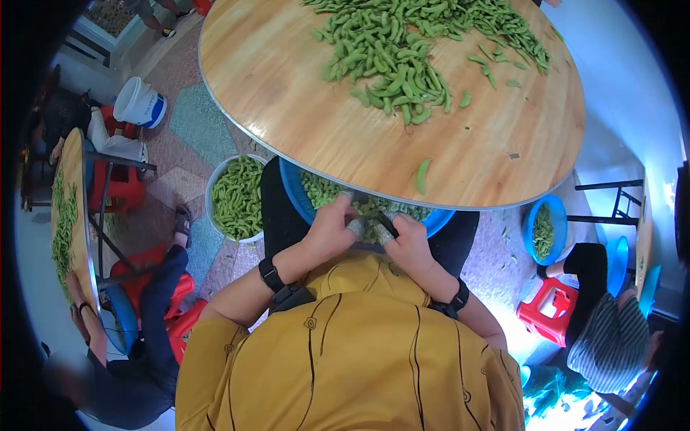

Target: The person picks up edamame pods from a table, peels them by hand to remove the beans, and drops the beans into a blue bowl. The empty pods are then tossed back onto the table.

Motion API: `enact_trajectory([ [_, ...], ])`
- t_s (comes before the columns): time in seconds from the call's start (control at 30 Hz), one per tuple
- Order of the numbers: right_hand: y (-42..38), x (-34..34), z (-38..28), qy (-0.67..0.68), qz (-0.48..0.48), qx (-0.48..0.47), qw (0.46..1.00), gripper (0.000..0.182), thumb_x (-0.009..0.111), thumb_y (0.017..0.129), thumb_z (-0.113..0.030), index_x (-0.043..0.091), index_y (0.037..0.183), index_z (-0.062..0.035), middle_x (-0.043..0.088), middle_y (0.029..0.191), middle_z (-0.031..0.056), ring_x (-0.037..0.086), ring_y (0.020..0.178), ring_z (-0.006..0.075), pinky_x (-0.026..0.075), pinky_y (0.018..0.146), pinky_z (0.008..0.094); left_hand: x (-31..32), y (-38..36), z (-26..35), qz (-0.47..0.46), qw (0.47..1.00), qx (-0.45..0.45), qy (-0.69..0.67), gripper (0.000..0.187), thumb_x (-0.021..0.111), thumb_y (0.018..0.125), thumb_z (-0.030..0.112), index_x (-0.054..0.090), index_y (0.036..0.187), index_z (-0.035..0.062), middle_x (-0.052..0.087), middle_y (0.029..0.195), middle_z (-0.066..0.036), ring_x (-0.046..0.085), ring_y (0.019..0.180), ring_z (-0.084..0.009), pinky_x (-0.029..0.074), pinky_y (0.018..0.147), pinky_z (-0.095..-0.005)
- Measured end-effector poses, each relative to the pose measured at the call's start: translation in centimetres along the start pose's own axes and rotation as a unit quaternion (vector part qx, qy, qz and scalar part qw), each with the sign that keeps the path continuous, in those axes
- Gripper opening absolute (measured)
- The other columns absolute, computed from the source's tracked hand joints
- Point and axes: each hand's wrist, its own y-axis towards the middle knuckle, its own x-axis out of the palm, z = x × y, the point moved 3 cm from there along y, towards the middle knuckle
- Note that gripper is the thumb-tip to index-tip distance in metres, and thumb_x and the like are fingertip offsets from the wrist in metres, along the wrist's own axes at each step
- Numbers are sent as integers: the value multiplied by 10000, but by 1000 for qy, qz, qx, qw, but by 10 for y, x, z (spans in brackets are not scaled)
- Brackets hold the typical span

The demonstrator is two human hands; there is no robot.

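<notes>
My left hand [332, 228] and my right hand [408, 243] are close together over a blue basin [293, 188] between my knees. Shelled green beans [322, 188] lie in the basin, partly hidden by the table edge. The fingers of both hands are curled in, with greyish coverings on some tips. Something dark shows at the right fingers; whatever either hand pinches is too small to make out. Ahead, a heap of green soybean pods [392, 61] is spread on the round wooden table [287, 93]. One loose pod [422, 176] lies near its close edge.
To the left, a white tub [211, 197] full of pods stands on the floor, with a white bucket [140, 103] farther off. People sit at other tables on both sides. A blue basin [564, 219] and a red stool [550, 311] are at right.
</notes>
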Motion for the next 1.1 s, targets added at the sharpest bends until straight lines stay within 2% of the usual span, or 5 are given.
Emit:
enact_trajectory([
  [0.5,-6,16,-3,741,-100,330,575,222,652,828,-73,545,1022,-61,498,721,-21,419,482,67,329,428,202,6,-11,27,-199,731,-136,-639,306,542,886,26,466,1177,79,575,973,-22,555,797,-81,439,650,-200],
  [0.57,-3,14,11,369,-31,224,902,155,633,849,-138,589,986,-79,579,753,59,500,492,145,357,422,266,-2,-11,16,-140,791,-133,-581,280,539,887,25,491,1158,75,580,965,-22,552,774,-81,436,635,-200],
  [0.63,-2,-6,15,144,20,80,986,223,655,776,-101,590,984,-52,584,819,96,548,576,212,425,480,303,-23,-11,9,-55,909,-90,-404,259,505,880,19,524,1135,55,586,954,-37,513,706,-92,397,570,-205],
  [0.83,-6,-57,-31,-129,140,-132,973,334,695,687,-105,593,997,-36,579,988,156,616,812,331,525,659,389,-111,-25,-52,223,950,-29,-216,187,560,855,11,622,1028,46,636,827,-15,554,665,-88,451,569,-241],
  [1.1,38,-82,-38,-198,141,-20,970,313,685,696,-86,588,991,-46,587,954,142,611,769,330,517,641,384,-161,-46,-77,135,865,-132,465,171,592,757,64,639,920,39,636,850,-218,626,761,-379,500,677,-460],
])
